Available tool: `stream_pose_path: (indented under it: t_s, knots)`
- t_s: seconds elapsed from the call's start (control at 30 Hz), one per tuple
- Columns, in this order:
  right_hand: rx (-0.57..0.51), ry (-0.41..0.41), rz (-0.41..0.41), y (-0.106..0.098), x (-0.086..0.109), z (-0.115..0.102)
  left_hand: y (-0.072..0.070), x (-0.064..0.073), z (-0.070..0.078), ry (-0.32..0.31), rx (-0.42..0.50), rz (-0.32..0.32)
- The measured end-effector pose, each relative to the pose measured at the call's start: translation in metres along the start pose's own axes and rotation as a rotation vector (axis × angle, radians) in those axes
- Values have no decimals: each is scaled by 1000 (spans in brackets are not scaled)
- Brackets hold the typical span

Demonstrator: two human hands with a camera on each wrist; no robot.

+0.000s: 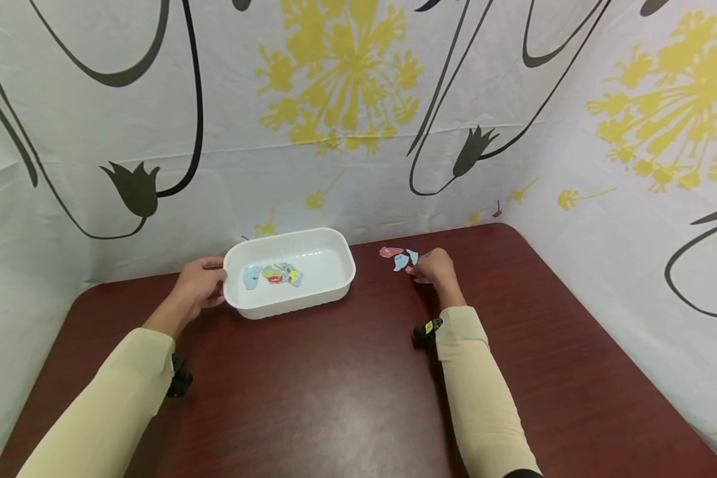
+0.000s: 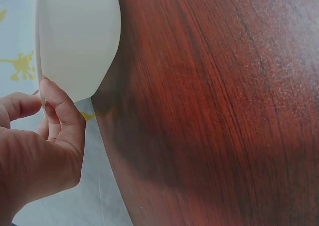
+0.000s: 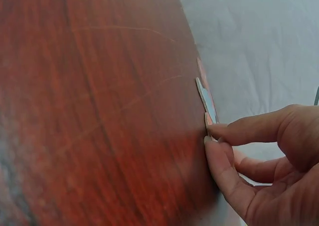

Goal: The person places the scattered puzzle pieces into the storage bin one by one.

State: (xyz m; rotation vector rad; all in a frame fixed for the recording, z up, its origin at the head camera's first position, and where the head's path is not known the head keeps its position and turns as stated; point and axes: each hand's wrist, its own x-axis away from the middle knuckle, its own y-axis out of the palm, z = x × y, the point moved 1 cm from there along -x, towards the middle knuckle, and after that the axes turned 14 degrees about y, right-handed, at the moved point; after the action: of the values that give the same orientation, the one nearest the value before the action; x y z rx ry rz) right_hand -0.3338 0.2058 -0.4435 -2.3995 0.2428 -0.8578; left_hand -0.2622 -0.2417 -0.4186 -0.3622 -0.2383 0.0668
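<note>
My left hand grips the left end of a white rectangular tray, thumb and fingers pinching its rim in the left wrist view. Inside the tray lie a light blue puzzle piece and several overlapping multicoloured ones. To the right of the tray, my right hand pinches a small flat reddish puzzle piece by its edge between thumb and fingertip. Close beside those fingers, a red puzzle piece and two light blue puzzle pieces lie on the table.
The dark red-brown wooden table has rounded back corners. Behind it and along the sides hangs a white cloth printed with yellow flowers and dark stems. A small black device is strapped at each wrist, over pale yellow sleeves.
</note>
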Motion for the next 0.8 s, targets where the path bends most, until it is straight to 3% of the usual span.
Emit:
stream_pose_path:
  t_s: [0.13,0.37,0.57,0.67,0.8]
  knots:
    - [94,29,39,2,1,0,0,1,-2,-6,1,-1]
    - [137,16,51,0,3,-1,1,-1,-2,-9,4,15]
    - [239,52,80,-7,4,-6,3,-2,-2,-17,3,20]
    - [232,52,73,-11,3,-11,3,-2,-2,-16,-4,18]
    - [138,3,72,-17,5,-23,2,-1,0,-1,-6,16]
